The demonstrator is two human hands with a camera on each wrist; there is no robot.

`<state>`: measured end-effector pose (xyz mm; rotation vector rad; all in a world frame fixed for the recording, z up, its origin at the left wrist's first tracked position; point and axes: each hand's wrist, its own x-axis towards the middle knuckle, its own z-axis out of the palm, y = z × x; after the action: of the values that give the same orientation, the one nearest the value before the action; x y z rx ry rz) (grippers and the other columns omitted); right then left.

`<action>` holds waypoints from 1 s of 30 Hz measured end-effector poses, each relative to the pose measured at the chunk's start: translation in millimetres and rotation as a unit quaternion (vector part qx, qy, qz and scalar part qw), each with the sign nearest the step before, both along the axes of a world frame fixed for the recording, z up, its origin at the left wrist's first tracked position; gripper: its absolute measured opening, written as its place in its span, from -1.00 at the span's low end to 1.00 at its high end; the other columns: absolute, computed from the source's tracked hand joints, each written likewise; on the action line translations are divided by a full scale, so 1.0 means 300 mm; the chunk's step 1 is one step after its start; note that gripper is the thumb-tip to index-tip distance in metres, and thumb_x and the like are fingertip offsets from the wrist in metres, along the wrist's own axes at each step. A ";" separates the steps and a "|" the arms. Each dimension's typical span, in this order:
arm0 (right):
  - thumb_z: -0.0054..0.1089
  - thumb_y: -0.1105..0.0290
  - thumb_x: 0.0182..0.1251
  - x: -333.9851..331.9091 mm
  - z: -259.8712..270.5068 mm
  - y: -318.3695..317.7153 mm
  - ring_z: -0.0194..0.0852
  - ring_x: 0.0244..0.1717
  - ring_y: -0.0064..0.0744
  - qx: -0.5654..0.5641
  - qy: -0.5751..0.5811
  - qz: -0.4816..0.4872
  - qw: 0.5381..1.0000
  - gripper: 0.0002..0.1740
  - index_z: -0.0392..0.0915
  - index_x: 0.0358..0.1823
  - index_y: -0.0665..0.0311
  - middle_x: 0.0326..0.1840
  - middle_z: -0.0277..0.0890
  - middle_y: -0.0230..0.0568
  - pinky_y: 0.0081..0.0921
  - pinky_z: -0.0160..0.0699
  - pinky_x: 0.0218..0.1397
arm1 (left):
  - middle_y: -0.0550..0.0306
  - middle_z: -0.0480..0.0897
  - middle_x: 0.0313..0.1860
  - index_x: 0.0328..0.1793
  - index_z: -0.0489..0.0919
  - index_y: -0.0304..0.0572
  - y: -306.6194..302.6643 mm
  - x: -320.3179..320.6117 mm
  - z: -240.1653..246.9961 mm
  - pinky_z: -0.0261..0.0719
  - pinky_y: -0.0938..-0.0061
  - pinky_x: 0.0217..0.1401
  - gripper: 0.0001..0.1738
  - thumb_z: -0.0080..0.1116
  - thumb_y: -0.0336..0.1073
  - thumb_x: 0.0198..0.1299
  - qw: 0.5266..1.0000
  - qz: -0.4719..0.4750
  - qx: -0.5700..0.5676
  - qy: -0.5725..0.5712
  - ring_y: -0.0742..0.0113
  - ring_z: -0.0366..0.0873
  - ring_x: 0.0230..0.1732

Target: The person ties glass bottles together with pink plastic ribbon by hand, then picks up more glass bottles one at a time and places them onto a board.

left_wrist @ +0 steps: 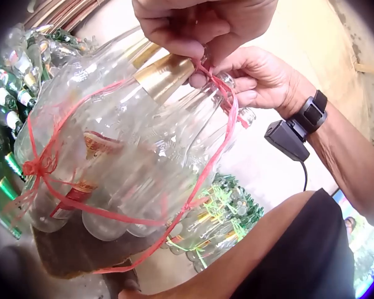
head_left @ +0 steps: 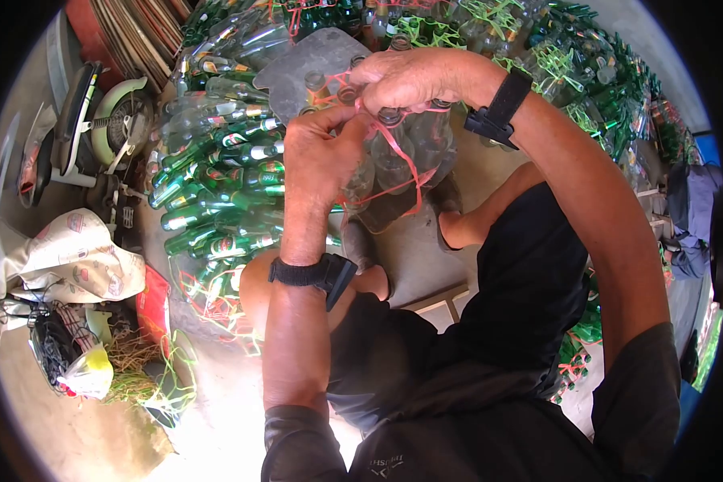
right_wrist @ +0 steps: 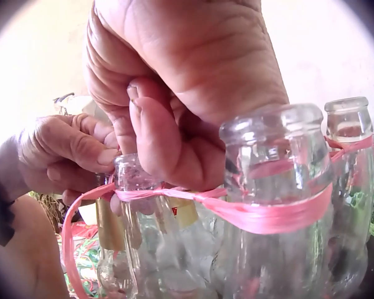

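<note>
Clear glass bottles [head_left: 390,165] stand upright in a bundle in front of the person, bound by pink plastic twine [head_left: 407,161]. The twine wraps their necks, as with the bottle [right_wrist: 274,149] nearest the right wrist camera, and also circles lower down. My left hand [head_left: 321,157] pinches the twine between thumb and finger beside the necks. From the far side my right hand [head_left: 418,80] reaches over the bottle tops, its fingers curled on the twine close to the left fingertips. Gold foil [left_wrist: 164,78] covers one neck. A flat dark board [left_wrist: 68,249] lies under the bundle.
Green bottles [head_left: 225,177] lie piled on the left, with more bottles bound in green twine [head_left: 562,68] at the back right. A fan [head_left: 120,124] and a cloth bag [head_left: 76,257] are at far left. The person's feet [head_left: 369,257] flank the bundle.
</note>
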<state>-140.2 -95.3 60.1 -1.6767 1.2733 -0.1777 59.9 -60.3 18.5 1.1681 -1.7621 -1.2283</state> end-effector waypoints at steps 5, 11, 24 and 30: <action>0.14 0.31 0.23 -0.004 0.005 0.000 0.23 -0.53 -0.64 0.013 -0.002 -0.004 1.000 -0.61 0.62 0.02 0.35 -0.42 0.42 -0.45 -0.51 0.12 -0.56 | 0.13 0.69 -0.56 -0.12 0.85 -0.19 0.022 -0.008 0.017 0.53 0.44 -0.35 -0.80 0.36 -0.28 0.24 0.999 0.041 -0.018 -0.020 0.52 0.54 -0.48; 0.14 0.30 0.23 -0.010 -0.019 -0.011 0.20 -0.55 -0.64 -0.014 -0.014 0.016 1.000 -0.62 0.63 0.01 0.35 -0.46 0.38 -0.47 -0.51 0.09 -0.58 | 0.14 0.71 -0.54 -0.14 0.85 -0.23 0.034 -0.014 0.031 0.53 0.47 -0.34 -0.82 0.37 -0.31 0.23 0.998 0.059 -0.014 -0.008 0.53 0.55 -0.47; 0.03 0.27 0.35 0.038 0.092 0.065 0.49 -0.64 -0.43 -0.046 0.066 -0.022 0.997 -0.59 0.62 0.07 0.38 -0.37 0.55 -0.23 -0.39 0.41 -0.57 | 0.28 0.68 -0.49 -0.08 0.83 -0.40 0.046 -0.010 0.042 0.35 0.61 -0.45 -0.77 0.43 -0.32 0.29 0.998 0.055 -0.010 0.013 0.65 0.43 -0.49; 0.02 0.33 0.33 0.033 0.074 0.051 0.58 -0.62 -0.34 -0.025 0.082 -0.043 0.995 -0.57 0.62 0.12 0.43 -0.28 0.66 -0.11 -0.36 0.53 -0.54 | 0.29 0.68 -0.49 -0.09 0.84 -0.36 0.038 -0.005 0.018 0.31 0.63 -0.47 -0.79 0.42 -0.33 0.30 0.998 0.057 -0.007 0.027 0.66 0.41 -0.51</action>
<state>-130.3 -79.9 82.2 -1.7090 1.4767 -0.1264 58.5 -48.8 23.9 1.1987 -1.6380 -1.1671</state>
